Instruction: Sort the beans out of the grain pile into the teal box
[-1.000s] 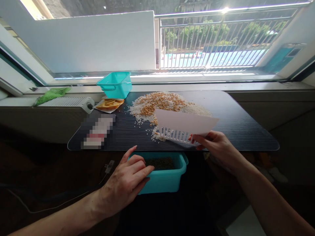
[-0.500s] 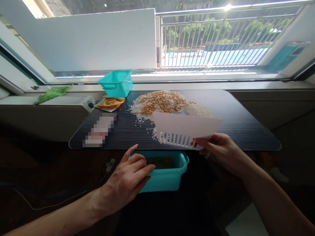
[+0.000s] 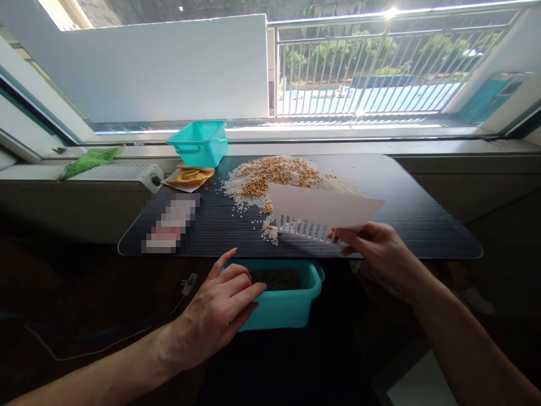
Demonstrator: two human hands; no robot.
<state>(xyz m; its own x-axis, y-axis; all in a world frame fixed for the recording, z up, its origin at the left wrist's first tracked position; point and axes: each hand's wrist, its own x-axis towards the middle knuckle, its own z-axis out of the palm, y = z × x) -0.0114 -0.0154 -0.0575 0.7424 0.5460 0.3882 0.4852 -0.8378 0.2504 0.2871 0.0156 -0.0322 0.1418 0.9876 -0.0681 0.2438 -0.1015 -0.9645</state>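
My right hand (image 3: 372,239) pinches the lower right side of a white slotted sheet (image 3: 325,206), which looks like stiff card or plastic. The sheet is tilted, with a row of slots along its lower edge, above the near side of a mound of white rice (image 3: 236,185) and yellow soybeans (image 3: 291,169). It hides part of the mound. My left hand (image 3: 230,296) grips the left side of a turquoise plastic bin (image 3: 279,310) below the table's front edge. Small dark greenish grains (image 3: 281,278) lie inside that bin.
A second turquoise bin (image 3: 203,144) stands at the back left of the dark table (image 3: 414,225). Beside it is a yellow-brown item on white paper (image 3: 190,177). A blurred-out packet (image 3: 171,224) lies at left. A green cloth (image 3: 93,162) rests on the radiator (image 3: 127,173).
My right hand has moved the slotted sheet slightly up and away from me, uncovering rice near the table's front edge. My left hand and the bin stay put.
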